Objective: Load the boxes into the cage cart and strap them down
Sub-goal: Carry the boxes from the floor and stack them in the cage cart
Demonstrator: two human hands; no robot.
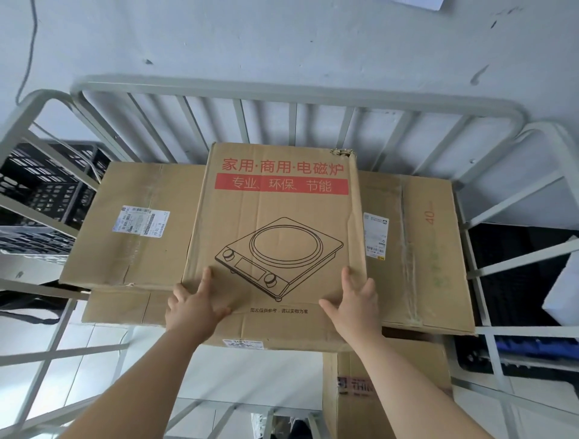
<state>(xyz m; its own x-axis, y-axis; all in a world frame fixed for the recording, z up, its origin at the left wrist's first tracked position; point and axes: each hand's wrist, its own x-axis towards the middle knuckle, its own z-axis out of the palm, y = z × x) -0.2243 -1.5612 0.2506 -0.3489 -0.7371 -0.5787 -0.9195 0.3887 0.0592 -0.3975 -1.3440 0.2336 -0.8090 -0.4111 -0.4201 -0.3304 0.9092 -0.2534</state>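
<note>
Pale wall [282,40] fills top half, w/ dark scuff marks [479,75] upper right. Thin cable [31,47] hangs down far upper left. White sheet corner [419,3] at top edge, right of centre. Stacked black plastic crates [47,188] mid left. Dark crate-like mass [517,266] mid right, white obj [564,291] at right edge in front of it, something blue [539,347] just below; can't tell what. Light floor tiles [94,338] lower left.
</note>
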